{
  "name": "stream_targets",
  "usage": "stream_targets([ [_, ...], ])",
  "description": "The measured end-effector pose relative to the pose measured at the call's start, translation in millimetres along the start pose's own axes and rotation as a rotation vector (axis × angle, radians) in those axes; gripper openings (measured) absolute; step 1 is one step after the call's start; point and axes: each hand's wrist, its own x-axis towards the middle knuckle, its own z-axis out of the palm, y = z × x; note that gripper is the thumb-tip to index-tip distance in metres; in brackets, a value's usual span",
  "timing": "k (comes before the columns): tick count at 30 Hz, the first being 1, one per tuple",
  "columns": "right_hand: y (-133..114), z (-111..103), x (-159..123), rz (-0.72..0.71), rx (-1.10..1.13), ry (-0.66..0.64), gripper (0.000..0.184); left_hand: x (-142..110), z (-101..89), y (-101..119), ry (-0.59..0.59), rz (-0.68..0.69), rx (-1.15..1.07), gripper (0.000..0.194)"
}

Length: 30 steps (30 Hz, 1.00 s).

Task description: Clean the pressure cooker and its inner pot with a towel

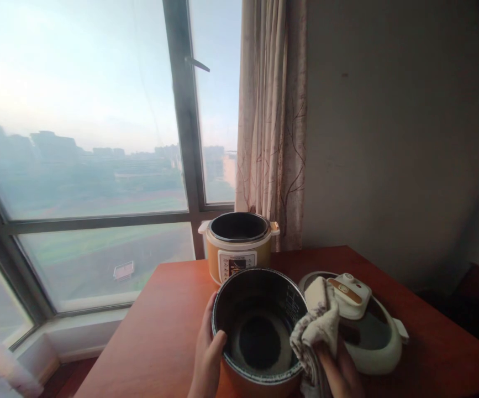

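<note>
A dark inner cooking pot [259, 326] is held in front of me above the red-brown table [160, 331]. My left hand [208, 354] grips the pot's left rim, thumb inside and fingers on the outer wall. My right hand [338, 373] is closed on a crumpled light cloth [316, 326] that lies over the pot's right rim. Behind the pot stands the yellow electric pressure cooker base [239, 246], open with nothing inside. Its white lid [367, 326] lies on the table to the right, handle up.
A large window [85, 155] fills the left with a dark frame. A patterned curtain [272, 121] hangs behind the cooker, beside a plain wall [396, 132]. The table's left edge runs diagonally toward the window sill.
</note>
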Motion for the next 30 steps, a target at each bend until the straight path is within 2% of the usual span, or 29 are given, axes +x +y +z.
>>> stream_targets([
  [2, -14, 4, 18, -0.041, 0.007, -0.067, 0.062, 0, 0.6, 0, 0.014, -0.009, -0.006, 0.085],
  [4, -31, 7, 33, -0.077, -0.004, -0.134, 0.066, 0, 0.4, -1, 0.022, -0.013, -0.011, 0.084],
  [7, -53, 9, 50, -0.074, -0.021, -0.212, 0.06, 1, -1.0, -5, 0.02, -0.007, -0.018, 0.083],
  [10, -63, 13, 59, -0.046, -0.006, -0.264, 0.05, 2, -2.1, -7, 0.013, -0.001, -0.016, 0.083],
  [12, -60, 15, 59, -0.066, -0.011, -0.225, 0.045, 1, -1.2, -9, 0.016, 0.011, -0.013, 0.082],
  [16, -44, 14, 52, -0.184, -0.064, -0.066, 0.04, -1, 2.6, -11, 0.023, 0.033, -0.018, 0.08],
  [19, -42, 7, 46, -0.236, -0.067, -0.059, 0.044, -1, 1.0, -9, 0.019, 0.017, 0.018, 0.081],
  [22, -59, 0, 41, -0.245, -0.03, -0.058, 0.044, 1, -4.5, 2, 0.073, 0.076, 0.229, 0.076],
  [25, -90, 0, 36, -0.203, 0.068, -0.038, 0.042, 2, -2.9, 31, 0.143, 0.244, 0.498, 0.051],
  [26, -101, 3, 34, -0.173, 0.127, -0.041, 0.043, 2, 1.2, 43, 0.122, 0.287, 0.536, 0.041],
  [27, -111, 8, 32, -0.124, 0.2, -0.054, 0.045, 2, 7.4, 56, 0.053, 0.294, 0.538, 0.034],
  [28, -119, 14, 31, -0.056, 0.284, -0.07, 0.048, 2, 15.3, 68, -0.045, 0.27, 0.502, 0.032],
  [30, -131, 27, 29, 0.102, 0.456, -0.116, 0.05, 1, 34.5, 90, -0.273, 0.131, 0.379, 0.037],
])
